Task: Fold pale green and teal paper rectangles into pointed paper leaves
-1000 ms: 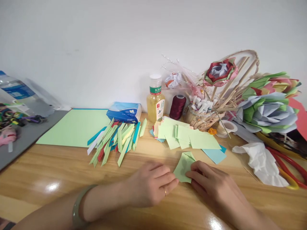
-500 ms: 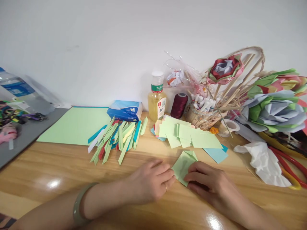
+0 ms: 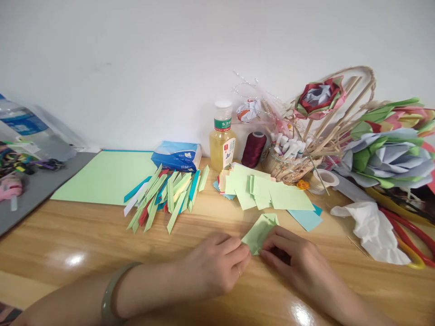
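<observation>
A small folded piece of green paper [image 3: 258,232] lies on the wooden table between my two hands. My left hand [image 3: 220,261] has its fingers closed at the paper's lower left edge. On the other side, my right hand [image 3: 292,251] pinches the lower right edge between thumb and fingers. The paper's top end shows folded flaps, while its lower corner is partly hidden by my fingers. Just beyond it lies a spread of green paper rectangles [image 3: 292,198], with light blue paper [image 3: 306,219] under them.
Folded paper strips [image 3: 176,194] lie left of centre, before a blue tissue pack [image 3: 176,155]. Behind stand a bottle of yellow liquid [image 3: 222,140], a dark red thread spool [image 3: 254,149] and a basket [image 3: 292,167]. Crumpled tissue [image 3: 377,231] and red-handled scissors [image 3: 408,231] lie right.
Both hands have drawn closer together at the paper's lower end. The paper's bottom corner, pointed before, now looks folded up or covered by the fingers.
</observation>
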The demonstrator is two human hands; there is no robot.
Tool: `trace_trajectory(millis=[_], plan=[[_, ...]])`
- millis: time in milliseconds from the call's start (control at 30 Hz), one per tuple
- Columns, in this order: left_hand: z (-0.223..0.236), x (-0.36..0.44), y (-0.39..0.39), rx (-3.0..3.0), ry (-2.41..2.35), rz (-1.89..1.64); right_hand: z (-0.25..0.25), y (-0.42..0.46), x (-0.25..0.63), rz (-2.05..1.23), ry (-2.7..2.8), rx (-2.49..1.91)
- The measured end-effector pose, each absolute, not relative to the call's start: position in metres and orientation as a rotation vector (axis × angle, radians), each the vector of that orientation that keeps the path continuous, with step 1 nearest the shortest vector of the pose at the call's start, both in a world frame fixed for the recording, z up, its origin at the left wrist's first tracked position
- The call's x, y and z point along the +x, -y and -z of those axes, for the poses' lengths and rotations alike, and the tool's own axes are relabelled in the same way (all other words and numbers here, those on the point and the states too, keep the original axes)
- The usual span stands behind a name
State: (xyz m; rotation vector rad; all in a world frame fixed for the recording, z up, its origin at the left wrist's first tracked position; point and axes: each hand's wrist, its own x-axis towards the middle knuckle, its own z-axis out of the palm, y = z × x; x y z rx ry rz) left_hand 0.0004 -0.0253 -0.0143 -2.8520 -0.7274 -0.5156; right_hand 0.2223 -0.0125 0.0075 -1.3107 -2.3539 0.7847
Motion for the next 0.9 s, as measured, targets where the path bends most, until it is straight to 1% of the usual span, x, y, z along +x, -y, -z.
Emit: trace_trajectory(millis=[233,500,900], plan=[[0.0189,0.005,0.0289,-2.877,0.826,0.6,-0.0093,0.0132,0.2152,-0.706,2.326,-1.425],[0.0192,0.0053,0.0292,-2.919,0.858,0.561,-0.0071,0.015,0.2146,-0.586,2.359,-1.481],[0.0103,0.0054,0.028,-2.867,0.791,0.546,-0.0054,0.0151,0.2118,-0.519,2.378,-1.55]])
